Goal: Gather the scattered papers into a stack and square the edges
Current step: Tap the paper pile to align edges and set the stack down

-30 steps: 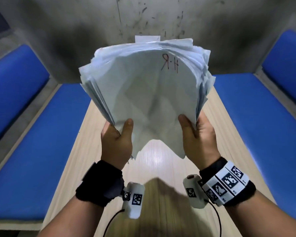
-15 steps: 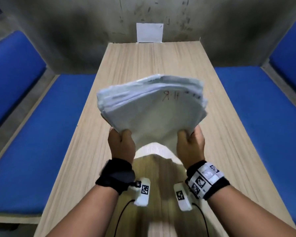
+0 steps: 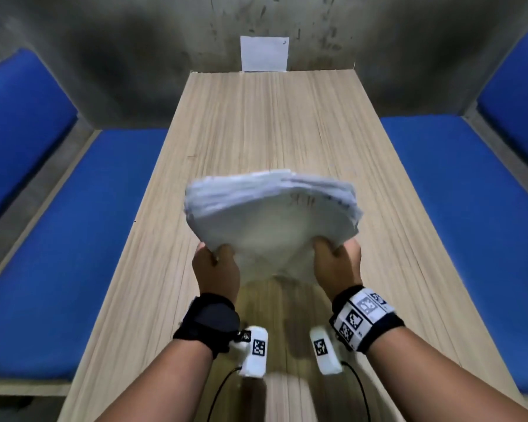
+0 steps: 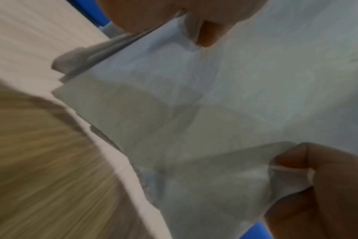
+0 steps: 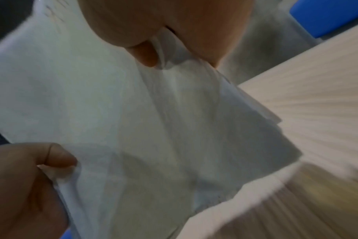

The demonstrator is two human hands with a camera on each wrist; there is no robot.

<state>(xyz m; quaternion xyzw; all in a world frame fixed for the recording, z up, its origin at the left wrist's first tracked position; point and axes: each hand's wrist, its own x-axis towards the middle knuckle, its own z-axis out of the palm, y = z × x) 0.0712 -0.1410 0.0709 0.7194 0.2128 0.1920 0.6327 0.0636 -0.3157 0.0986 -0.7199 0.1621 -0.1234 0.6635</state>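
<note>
A thick stack of white papers [image 3: 272, 214] hangs tilted and bowed over the near middle of the wooden table [image 3: 272, 123]. Its sheets fan out unevenly along the top edge. My left hand [image 3: 217, 263] grips the stack's lower left corner and my right hand [image 3: 337, 260] grips the lower right corner, thumbs on the near face. In the left wrist view the left thumb [image 4: 206, 35] presses the papers [image 4: 194, 97], and the right wrist view shows the right thumb [image 5: 145, 53] pinching the papers [image 5: 112, 105]. Both wrist views are blurred by motion.
A single white sheet [image 3: 264, 53] is fixed on the grey wall past the table's far end. Blue padded benches [image 3: 73, 239] [image 3: 457, 214] run along both sides of the table.
Both hands have brought the stack down and away from my face, from high in front of the wall to low over the table. The grip on the two lower corners is unchanged.
</note>
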